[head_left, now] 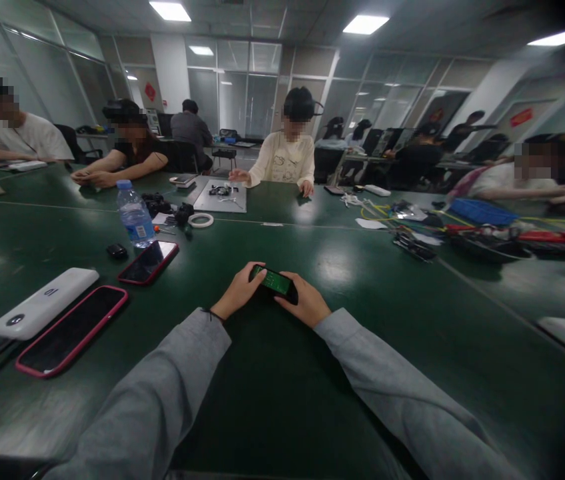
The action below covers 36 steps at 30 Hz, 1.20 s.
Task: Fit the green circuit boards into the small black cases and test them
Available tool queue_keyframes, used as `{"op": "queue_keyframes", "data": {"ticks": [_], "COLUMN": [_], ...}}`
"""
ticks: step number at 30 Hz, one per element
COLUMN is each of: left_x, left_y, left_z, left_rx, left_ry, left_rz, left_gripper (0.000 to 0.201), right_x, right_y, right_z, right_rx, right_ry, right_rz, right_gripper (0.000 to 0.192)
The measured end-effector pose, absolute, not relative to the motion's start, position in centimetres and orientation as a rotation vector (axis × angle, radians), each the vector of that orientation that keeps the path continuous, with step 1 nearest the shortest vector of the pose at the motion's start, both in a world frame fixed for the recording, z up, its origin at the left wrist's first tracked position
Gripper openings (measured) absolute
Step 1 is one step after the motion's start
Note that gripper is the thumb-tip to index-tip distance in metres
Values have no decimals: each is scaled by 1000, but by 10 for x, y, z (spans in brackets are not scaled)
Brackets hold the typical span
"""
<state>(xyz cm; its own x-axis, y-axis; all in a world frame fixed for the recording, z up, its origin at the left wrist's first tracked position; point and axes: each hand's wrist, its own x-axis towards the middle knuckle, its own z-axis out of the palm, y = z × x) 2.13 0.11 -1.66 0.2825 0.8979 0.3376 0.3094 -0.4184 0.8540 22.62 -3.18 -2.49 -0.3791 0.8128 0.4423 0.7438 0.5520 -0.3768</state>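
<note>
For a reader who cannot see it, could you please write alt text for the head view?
Two hands, left hand and right hand, hold a small dark device with a green-lit screen over a green table. Two pink-cased phones, a white power bank and a water bottle lie to the left; other people sit across.

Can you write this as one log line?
left hand: holds device | right hand: holds device | table: phones, bottle

Grey long sleeves (162, 393) (dk band, L wrist (211, 313)).
</note>
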Motion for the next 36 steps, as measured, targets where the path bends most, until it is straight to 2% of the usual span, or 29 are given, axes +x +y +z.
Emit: {"op": "queue_keyframes", "data": {"ticks": [36], "left_x": [21], "left_y": [8], "left_z": [-23], "left_rx": [1878], "left_ry": [1064], "left_rz": [1135], "left_gripper": [40], "right_x": [230], "right_y": [-25], "right_z": [-31], "right_rx": [-1193], "right_ry": [-2184], "right_rz": [132], "right_gripper": [58]}}
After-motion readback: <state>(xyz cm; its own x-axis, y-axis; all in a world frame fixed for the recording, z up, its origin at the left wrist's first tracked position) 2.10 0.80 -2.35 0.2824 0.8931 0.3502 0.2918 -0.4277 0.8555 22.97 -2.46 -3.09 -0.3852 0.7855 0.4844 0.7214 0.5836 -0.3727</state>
